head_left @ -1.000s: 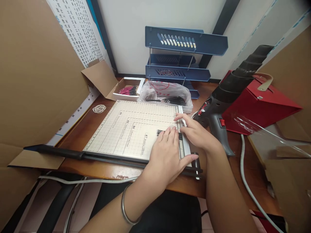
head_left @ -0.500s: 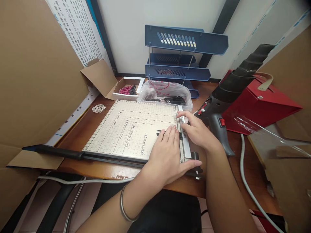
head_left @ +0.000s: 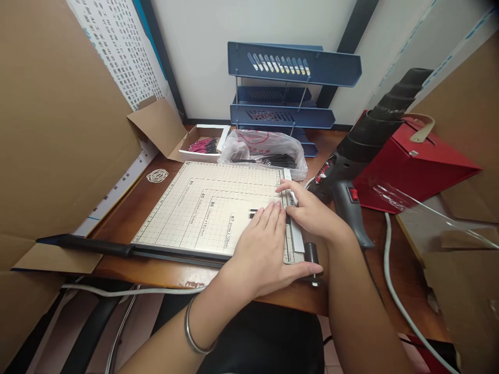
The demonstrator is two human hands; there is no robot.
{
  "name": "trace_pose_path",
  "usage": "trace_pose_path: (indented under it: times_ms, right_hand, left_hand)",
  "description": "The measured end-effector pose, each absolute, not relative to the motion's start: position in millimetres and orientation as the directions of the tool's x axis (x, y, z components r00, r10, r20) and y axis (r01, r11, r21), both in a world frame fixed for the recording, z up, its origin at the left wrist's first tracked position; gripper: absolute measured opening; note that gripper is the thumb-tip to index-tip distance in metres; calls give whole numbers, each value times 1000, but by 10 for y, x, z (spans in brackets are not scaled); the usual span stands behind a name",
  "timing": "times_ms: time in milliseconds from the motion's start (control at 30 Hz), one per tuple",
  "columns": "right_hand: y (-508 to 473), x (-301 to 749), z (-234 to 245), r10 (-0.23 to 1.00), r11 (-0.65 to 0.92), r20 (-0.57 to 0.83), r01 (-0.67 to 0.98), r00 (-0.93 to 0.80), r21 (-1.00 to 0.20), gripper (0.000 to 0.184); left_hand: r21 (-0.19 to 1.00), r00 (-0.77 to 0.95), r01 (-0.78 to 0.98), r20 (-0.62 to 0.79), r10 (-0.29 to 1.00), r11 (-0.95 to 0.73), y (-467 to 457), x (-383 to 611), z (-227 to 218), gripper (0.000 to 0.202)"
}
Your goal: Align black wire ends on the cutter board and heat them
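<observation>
A cream paper trimmer board (head_left: 210, 208) with printed size grids lies on the wooden desk. My left hand (head_left: 265, 249) lies flat on its right part, fingers stretched over thin black sticks (head_left: 255, 212). My right hand (head_left: 312, 213) rests beside it on the white ruler strip (head_left: 295, 228) at the board's right edge, fingers extended along the strip. The trimmer's black blade arm (head_left: 89, 244) lies along the near edge.
A clear bag of black sticks (head_left: 268, 150) and a small box of pink-tipped sticks (head_left: 202, 144) sit behind the board. A blue stacked tray rack (head_left: 288, 93) stands at the back. A black heat gun (head_left: 366, 150), red box (head_left: 413, 161), rubber bands (head_left: 158, 175) and cardboard walls surround.
Both hands stay on the board's right edge with small finger shifts. The view has drifted slightly, so everything sits a little further left.
</observation>
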State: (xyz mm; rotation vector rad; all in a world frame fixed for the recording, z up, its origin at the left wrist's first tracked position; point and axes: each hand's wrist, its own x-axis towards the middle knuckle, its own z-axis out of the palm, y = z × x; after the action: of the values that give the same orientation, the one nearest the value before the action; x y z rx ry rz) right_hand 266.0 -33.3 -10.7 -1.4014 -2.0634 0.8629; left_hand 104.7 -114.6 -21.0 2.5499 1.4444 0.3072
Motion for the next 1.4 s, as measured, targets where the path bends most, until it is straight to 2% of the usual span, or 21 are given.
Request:
trace_pose_path:
  times_ms: [167, 400, 633, 800, 1400]
  right_hand:
    - [-351, 2664, -110, 938, 283, 72, 631, -339, -722, 48]
    - [-355, 2686, -94, 929, 276, 36, 622, -369, -733, 47]
    - [-346, 2676, -37, 963, 174, 1, 621, -269, -765, 39]
    - [-329, 2675, -57, 971, 197, 72, 599, -226, -776, 36]
    - [-321, 2632, -74, 966, 231, 107, 599, -236, -767, 26]
  left_hand:
    - [255, 499, 831, 49, 865, -494, -1151, 1042, -191, 117]
    - [271, 516, 809, 97, 851, -522, -1133, 980, -229, 108]
    - [260, 502, 824, 77, 862, -503, -1139, 1043, -220, 117]
    - [255, 495, 830, 77, 866, -497, -1125, 1086, -228, 120]
    - [225, 532, 810, 110, 840, -542, -1108, 1063, -196, 124]
